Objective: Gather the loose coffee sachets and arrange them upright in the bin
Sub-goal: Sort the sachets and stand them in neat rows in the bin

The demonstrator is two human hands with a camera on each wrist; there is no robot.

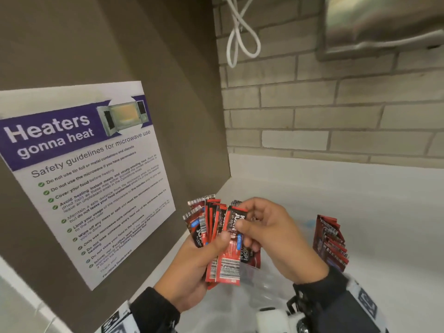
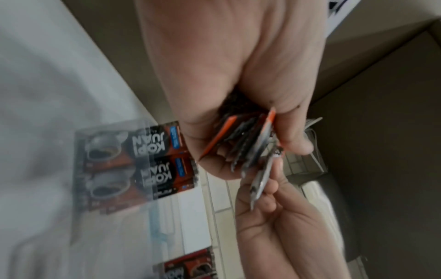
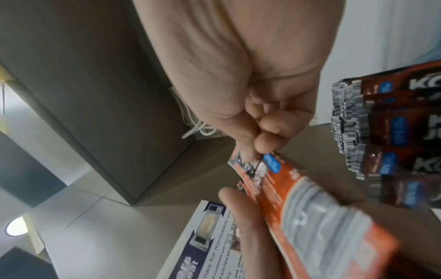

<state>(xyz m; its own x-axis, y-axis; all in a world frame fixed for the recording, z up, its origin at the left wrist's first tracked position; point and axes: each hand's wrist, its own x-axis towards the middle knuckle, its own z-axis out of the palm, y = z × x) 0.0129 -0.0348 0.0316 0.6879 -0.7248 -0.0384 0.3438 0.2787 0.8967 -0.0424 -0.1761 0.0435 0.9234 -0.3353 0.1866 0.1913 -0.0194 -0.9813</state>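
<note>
Overhead, a pale brick wall (image 1: 336, 111) meets a brown panel (image 1: 156, 68) in a corner, and a white desk (image 1: 360, 200) runs beneath both. A microwave safety notice (image 1: 79, 179) headed "Heaters gonna heat" is stuck to the panel. A white cable (image 1: 240, 34) hangs in loops against the bricks, and a brushed metal casing (image 1: 384, 22) is mounted high on the right.

Above the desk, the left hand (image 1: 192, 267) grips a fanned bundle of red coffee sachets (image 1: 211, 224); its fingers are curled round the lower part of the bundle, with the thumb pressed across the front. The sachets' long axes run roughly up and down, tilted slightly, with barcoded ends showing at both top and bottom. The right hand (image 1: 276, 239) pinches the front sachet (image 1: 230, 248) near its upper end, thumb and fingers closed on it, as the right wrist view shows. That sachet stands near vertical, with its barcode end pointing down.

To the right, a second batch of sachets (image 1: 331, 243) stands upright and packed face to face. In the left wrist view they seem to sit behind a clear wall, but blur makes the bin's outline hard to tell.
</note>
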